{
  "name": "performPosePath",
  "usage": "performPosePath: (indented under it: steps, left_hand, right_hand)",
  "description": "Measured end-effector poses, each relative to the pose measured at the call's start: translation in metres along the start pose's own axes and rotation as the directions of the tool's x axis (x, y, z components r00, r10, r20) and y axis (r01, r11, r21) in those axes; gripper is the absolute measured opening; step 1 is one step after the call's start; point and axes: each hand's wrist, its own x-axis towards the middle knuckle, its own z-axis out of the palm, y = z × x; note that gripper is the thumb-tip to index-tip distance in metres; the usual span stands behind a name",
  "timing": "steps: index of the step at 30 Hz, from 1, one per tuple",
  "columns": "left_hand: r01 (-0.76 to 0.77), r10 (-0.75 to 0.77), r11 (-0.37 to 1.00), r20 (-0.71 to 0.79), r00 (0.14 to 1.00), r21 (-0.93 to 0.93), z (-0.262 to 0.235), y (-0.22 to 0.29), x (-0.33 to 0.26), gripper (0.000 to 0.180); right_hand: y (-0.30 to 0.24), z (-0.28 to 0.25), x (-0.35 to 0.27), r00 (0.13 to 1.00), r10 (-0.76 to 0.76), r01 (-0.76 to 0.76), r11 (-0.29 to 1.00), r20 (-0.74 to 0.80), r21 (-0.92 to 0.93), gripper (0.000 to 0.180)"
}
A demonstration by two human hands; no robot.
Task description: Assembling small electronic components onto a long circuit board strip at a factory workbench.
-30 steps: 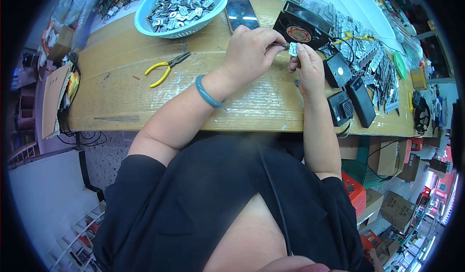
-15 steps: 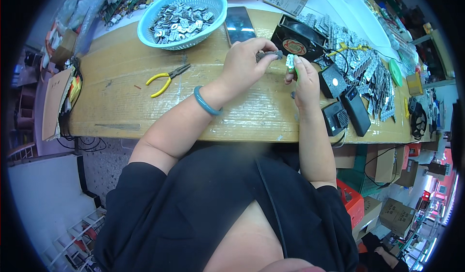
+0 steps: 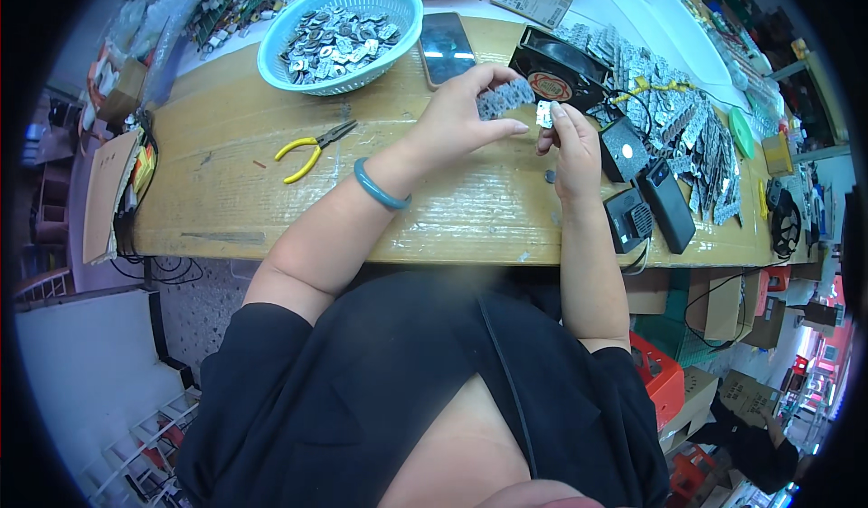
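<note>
My left hand (image 3: 457, 115), with a blue-green bangle (image 3: 380, 187) on its wrist, holds a grey perforated strip of small joined pieces (image 3: 506, 99). Its fingers are behind the strip, while the thumb stretches out below it. Just to the right, my right hand (image 3: 576, 142) pinches a small whitish, squarish piece (image 3: 544, 114) between thumb and fingers. A narrow gap lies between the strip and this piece. Behind both hands stands a black fan (image 3: 556, 70). A small dark round piece (image 3: 550, 176) lies on the table below my right hand.
Yellow-handled pliers (image 3: 312, 151) lie left on the cardboard-covered table (image 3: 217, 192). A light-blue basket (image 3: 271, 42) holds many small grey pieces, beside a phone (image 3: 447, 49). At right are a heap of grey strips (image 3: 692, 137) and black boxy devices (image 3: 665, 205). Another person (image 3: 755, 445) is at lower right.
The strip in my left hand has turned from nearly edge-on to show its broad face, and my left thumb has moved away from it. The person at lower right has shifted.
</note>
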Motion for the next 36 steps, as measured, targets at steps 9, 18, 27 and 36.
performPosePath:
  steps: [9,18,27,36]
  left_hand:
    - [-0.158,0.136,0.954,0.102,0.985,0.254,-0.003,0.023,0.000,0.035]
    - [-0.118,0.379,0.720,-0.246,0.892,0.683,-0.090,0.033,0.013,0.035]
    - [-0.089,0.094,0.897,0.010,0.996,0.433,-0.044,0.029,0.006,0.037]
    - [-0.245,0.135,0.863,0.266,0.955,0.441,-0.022,0.026,0.000,0.037]
  right_hand:
    - [-0.002,0.017,-0.009,0.987,-0.094,0.091,0.995,0.133,0.033,0.023]
    - [-0.007,-0.003,0.002,0.968,-0.042,0.117,0.948,-0.247,0.296,0.026]
    - [-0.010,0.008,-0.010,0.987,-0.145,0.147,0.988,-0.071,0.036,0.025]
    - [-0.015,0.011,-0.012,0.982,-0.144,0.152,0.986,0.120,-0.069,0.026]
